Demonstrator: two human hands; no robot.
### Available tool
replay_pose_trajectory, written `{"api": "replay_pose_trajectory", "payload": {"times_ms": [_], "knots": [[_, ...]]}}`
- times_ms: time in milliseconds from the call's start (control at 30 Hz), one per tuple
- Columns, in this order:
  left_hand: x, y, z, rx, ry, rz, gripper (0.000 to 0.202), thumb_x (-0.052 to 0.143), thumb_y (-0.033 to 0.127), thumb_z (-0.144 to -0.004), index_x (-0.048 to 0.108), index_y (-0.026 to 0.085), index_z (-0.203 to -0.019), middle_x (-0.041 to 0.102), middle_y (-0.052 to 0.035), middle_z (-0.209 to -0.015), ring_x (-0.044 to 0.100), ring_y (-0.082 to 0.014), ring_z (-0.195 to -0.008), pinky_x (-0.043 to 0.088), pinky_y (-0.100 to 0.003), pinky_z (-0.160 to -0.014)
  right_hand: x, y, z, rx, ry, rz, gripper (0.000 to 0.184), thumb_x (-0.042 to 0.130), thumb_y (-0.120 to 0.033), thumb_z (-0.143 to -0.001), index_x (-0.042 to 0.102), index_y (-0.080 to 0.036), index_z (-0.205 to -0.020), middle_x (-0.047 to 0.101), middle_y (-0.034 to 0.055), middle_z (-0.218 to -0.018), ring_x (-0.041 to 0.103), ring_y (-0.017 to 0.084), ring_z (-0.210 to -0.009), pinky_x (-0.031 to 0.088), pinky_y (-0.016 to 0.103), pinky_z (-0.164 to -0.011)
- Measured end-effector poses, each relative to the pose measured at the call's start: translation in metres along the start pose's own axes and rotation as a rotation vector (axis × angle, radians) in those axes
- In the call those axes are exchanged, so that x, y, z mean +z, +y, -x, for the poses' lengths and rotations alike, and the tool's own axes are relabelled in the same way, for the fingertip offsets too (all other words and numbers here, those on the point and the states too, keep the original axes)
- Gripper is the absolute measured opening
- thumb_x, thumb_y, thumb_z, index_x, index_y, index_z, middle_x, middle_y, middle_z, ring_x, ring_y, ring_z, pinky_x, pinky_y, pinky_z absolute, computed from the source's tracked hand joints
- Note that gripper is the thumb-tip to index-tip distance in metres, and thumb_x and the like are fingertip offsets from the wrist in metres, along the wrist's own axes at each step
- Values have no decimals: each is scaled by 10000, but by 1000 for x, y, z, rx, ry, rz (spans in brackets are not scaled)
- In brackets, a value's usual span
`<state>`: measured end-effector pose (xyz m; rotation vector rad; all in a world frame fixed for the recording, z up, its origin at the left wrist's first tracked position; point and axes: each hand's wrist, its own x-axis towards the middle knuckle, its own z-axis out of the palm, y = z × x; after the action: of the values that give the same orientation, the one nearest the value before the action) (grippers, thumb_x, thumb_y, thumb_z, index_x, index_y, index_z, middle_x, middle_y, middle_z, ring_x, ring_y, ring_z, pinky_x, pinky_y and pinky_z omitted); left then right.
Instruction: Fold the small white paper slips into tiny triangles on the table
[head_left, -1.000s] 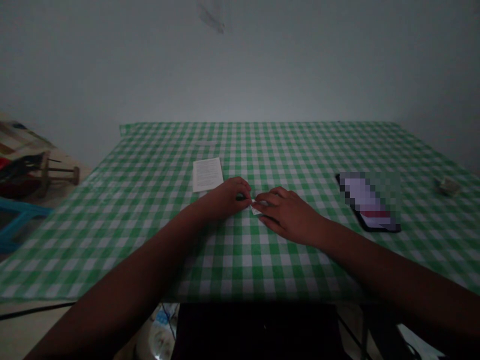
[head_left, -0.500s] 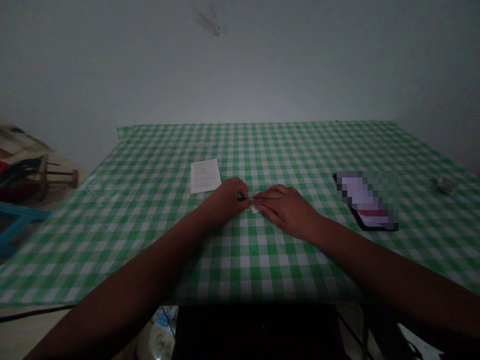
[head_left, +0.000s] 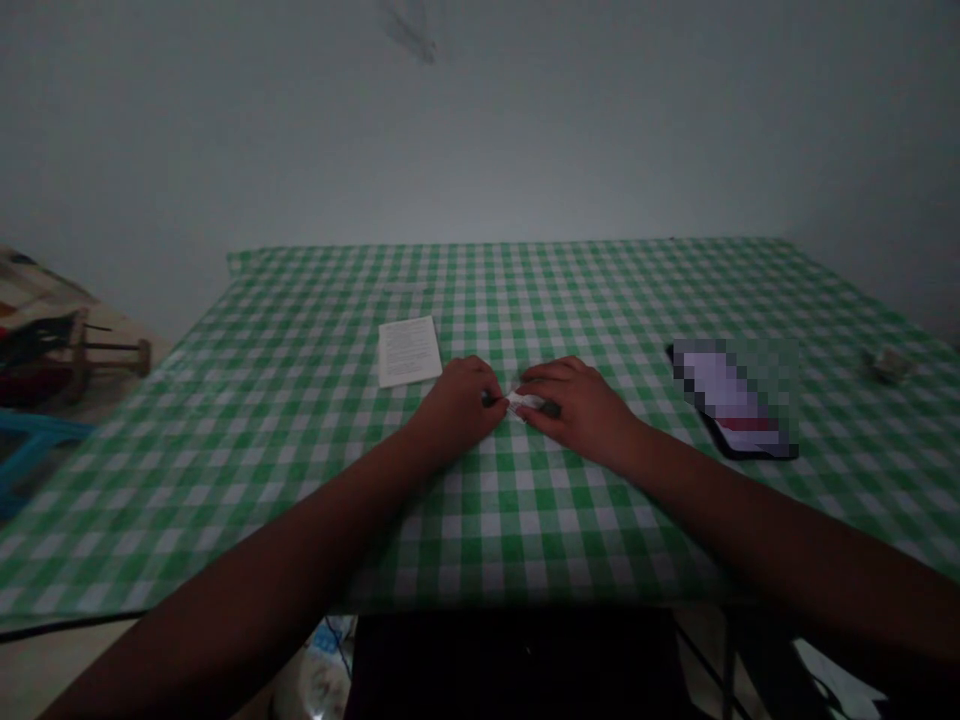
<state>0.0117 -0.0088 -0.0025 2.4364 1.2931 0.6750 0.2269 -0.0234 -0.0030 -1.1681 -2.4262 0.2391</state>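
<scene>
Hands (head_left: 459,408) pinch narrow white paper (head_left: 527,401); checkered cloth (head_left: 487,505).

Mounted on the head, at the near side of the table. Faces forward and down, across the green-and-white checked tablecloth (head_left: 570,300) to the pale wall (head_left: 525,130) beyond. Looks from above the dark lap (head_left: 510,660) at the bottom edge. Spans a wide field, from the blue frame (head_left: 45,428) at far left to beyond the phone (head_left: 731,400) at right. Places left hand (head_left: 463,405) and right hand (head_left: 581,410) near mid-frame, too distant for legible text on the printed card (head_left: 409,350).
</scene>
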Motion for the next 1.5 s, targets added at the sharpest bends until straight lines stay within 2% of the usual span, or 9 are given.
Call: {"api": "replay_pose_trajectory", "payload": {"times_ms": [133, 200, 333, 433, 667, 1000, 1200, 1400, 1500], "knots": [[1, 2, 1, 2, 3, -16, 84, 699, 215, -814, 670, 173, -747, 666, -78, -959, 617, -239, -994, 483, -440, -978, -1, 1, 1, -11, -9, 11, 293, 622, -409, -943, 734, -223, -1140, 704, 80, -1241, 600, 283, -1120, 459, 459, -950], [1, 4, 2, 16, 14, -21, 33, 695, 192, -817, 688, 168, -837, 670, -80, -969, 617, -237, -1000, 486, -434, -972, 0, 2, 0, -16, -10, 13, 298, 618, -418, -946, 738, -228, -1142, 701, 77, -1248, 593, 287, -1137, 456, 465, -954], [-2, 6, 2, 86, -28, -30, 189, 648, 133, -847, 723, 194, -1010, 689, -75, -1054, 618, -230, -1051, 461, -446, -1006, 0, 4, 0, -13, -27, 10, 304, 600, -437, -957, 736, -263, -1164, 695, 76, -1263, 586, 289, -1146, 455, 475, -943], [-3, 3, 1, 85, -63, -39, 165, 649, 156, -864, 755, 224, -971, 702, -52, -1048, 621, -225, -1037, 442, -461, -1014, 0, 7, 1, -13, -32, -8, 272, 601, -429, -957, 745, -286, -1138, 695, 65, -1263, 583, 286, -1154, 448, 480, -946], [6, -10, 1, 3, -4, -19, 96, 718, 273, -845, 796, 259, -900, 659, -66, -1176, 570, -259, -1125, 416, -479, -1045, 3, 12, 1, 0, -4, -52, 228, 611, -399, -955, 741, -278, -1098, 697, 52, -1245, 592, 266, -1141, 435, 463, -962], [1, -3, 0, -21, -28, -36, 104, 704, 235, -845, 793, 252, -895, 647, -70, -1200, 555, -269, -1153, 414, -500, -1071, -4, 0, -2, 17, -97, 54, 265, 626, -378, -933, 692, -248, -1155, 674, 61, -1262, 552, 300, -1145, 445, 477, -953], [3, -6, -1, -28, -37, -33, 112, 702, 239, -848, 794, 253, -909, 643, -75, -1208, 552, -272, -1158, 412, -511, -1078, -8, 1, 0, 5, -157, 60, 347, 632, -424, -917, 664, -246, -1213, 623, 70, -1343, 529, 315, -1193, 438, 497, -984], [1, -7, 1, 19, -28, -33, 116, 701, 252, -859, 790, 257, -934, 641, -68, -1181, 573, -252, -1126, 432, -476, -1045, -15, 6, 3, -57, -222, 28, 637, 735, -572, -797, 618, -244, -1331, 578, 99, -1408, 484, 352, -1277, 402, 540, -1044], [-1, -6, 2, 55, -16, -40, 140, 690, 249, -871, 781, 267, -975, 634, -64, -1170, 577, -243, -1112, 433, -464, -1032, -18, 6, 3, -87, -203, 4, 549, 683, -525, -865, 630, -235, -1329, 604, 111, -1365, 504, 329, -1254, 397, 527, -1053]]}}
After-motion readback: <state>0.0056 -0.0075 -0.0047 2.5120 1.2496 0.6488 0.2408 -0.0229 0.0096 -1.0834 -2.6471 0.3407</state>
